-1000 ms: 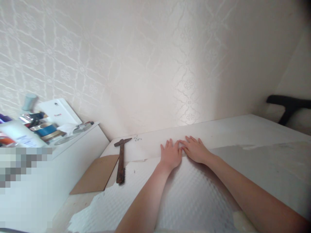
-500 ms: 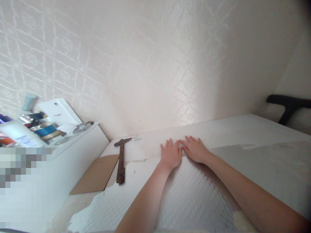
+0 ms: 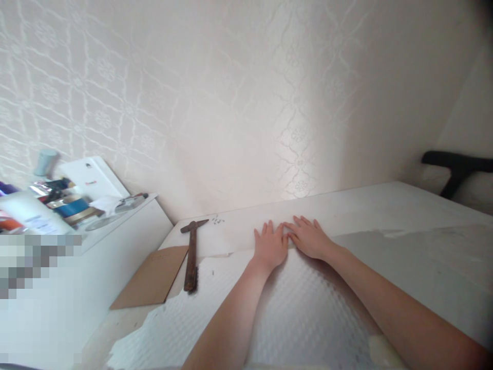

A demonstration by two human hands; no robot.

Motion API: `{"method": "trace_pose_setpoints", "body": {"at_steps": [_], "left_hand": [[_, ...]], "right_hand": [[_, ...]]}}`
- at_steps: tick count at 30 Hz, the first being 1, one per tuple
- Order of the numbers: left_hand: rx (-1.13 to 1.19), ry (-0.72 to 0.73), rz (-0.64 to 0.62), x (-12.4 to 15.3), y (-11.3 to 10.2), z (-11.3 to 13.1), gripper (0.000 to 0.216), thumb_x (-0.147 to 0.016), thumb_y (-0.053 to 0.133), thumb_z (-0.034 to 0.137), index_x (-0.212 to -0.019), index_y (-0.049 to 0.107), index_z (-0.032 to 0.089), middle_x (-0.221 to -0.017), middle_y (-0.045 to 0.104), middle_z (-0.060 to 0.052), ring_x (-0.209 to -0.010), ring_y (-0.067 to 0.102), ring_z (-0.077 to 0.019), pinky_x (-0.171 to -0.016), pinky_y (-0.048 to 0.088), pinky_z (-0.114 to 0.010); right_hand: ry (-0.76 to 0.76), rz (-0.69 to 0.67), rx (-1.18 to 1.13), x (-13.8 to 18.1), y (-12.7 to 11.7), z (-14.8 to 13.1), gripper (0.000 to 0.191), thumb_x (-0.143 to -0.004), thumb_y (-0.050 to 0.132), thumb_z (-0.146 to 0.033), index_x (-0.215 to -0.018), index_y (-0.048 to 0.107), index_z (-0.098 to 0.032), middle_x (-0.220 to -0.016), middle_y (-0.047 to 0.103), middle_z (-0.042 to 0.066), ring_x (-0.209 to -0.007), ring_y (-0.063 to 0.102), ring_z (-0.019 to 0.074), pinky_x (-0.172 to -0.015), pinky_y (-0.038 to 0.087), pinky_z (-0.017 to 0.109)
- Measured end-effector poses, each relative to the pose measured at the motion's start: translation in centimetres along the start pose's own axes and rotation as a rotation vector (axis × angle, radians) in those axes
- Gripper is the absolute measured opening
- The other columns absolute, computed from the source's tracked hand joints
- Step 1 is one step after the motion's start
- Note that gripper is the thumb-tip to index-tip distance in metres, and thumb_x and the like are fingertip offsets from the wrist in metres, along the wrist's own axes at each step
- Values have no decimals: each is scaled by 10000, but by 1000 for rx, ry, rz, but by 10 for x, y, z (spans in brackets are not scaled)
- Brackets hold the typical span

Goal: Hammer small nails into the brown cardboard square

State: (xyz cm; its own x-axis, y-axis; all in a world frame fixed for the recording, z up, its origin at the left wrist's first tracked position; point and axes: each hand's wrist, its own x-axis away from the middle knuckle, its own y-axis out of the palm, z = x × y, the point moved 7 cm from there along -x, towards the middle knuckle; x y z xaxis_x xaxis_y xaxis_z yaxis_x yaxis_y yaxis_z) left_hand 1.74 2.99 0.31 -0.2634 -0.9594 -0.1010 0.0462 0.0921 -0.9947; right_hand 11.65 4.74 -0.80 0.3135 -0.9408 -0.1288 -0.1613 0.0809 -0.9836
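My left hand [image 3: 270, 245] lies flat, fingers stretched out, on the far edge of a white textured sheet [image 3: 304, 313] spread over a white board [image 3: 370, 205]. My right hand [image 3: 309, 237] lies flat right beside it, fingers spread, thumb tips touching or nearly so. Both palms press down on the sheet's edge and hold nothing. A rusty hammer with a wooden handle [image 3: 191, 254] lies to the left, apart from both hands.
A brown cardboard piece [image 3: 152, 277] lies left of the hammer. Small nails [image 3: 217, 220] sit near the wall. A white cabinet [image 3: 115, 241] at left carries tape rolls and clutter. A black chair part [image 3: 454, 167] shows at right. A patterned wall stands close behind.
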Motion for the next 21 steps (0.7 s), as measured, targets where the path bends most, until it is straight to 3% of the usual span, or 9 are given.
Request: {"method": "trace_pose_setpoints", "body": {"at_steps": [21], "left_hand": [[19, -2, 1, 1, -2, 1, 502, -946, 165, 397, -1387, 324, 216, -1453, 328, -166, -1352, 278, -297, -1055, 240, -547]], "right_hand": [[-1, -13, -3, -1, 0, 0, 503, -925, 244, -328, -1396, 388, -227, -1464, 321, 162, -1336, 268, 340, -1019, 241, 574]]}}
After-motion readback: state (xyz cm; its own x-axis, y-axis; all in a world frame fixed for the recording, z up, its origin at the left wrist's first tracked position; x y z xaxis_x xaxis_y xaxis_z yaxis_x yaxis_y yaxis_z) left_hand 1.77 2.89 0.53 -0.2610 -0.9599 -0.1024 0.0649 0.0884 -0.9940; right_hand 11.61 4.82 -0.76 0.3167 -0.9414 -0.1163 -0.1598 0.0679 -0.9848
